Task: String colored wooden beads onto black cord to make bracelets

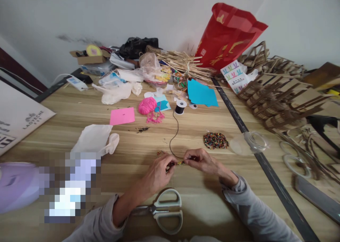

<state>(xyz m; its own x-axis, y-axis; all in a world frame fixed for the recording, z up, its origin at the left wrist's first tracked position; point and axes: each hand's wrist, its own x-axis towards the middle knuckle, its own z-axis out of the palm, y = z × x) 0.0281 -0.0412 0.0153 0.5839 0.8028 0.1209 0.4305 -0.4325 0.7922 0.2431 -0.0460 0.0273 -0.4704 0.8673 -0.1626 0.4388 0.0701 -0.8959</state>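
Note:
My left hand (158,174) and my right hand (202,161) meet over the wooden table (79,121). Between their fingertips runs a short string of small coloured beads (177,163) threaded on a thin black cord (175,135). Both hands pinch this beaded cord, one at each end. The cord curves away to a small black spool (180,107) farther back. A flat pile of mixed coloured beads (215,140) lies just beyond my right hand. A few loose beads (160,152) sit by my left hand.
Grey-handled scissors (164,210) lie under my left forearm. A pink yarn ball (147,106), pink paper (122,116), blue paper (201,93), white cloth (95,140), a clear lid (248,142), a red bag (225,36) and wooden cut-out parts (281,96) crowd the table's back and right.

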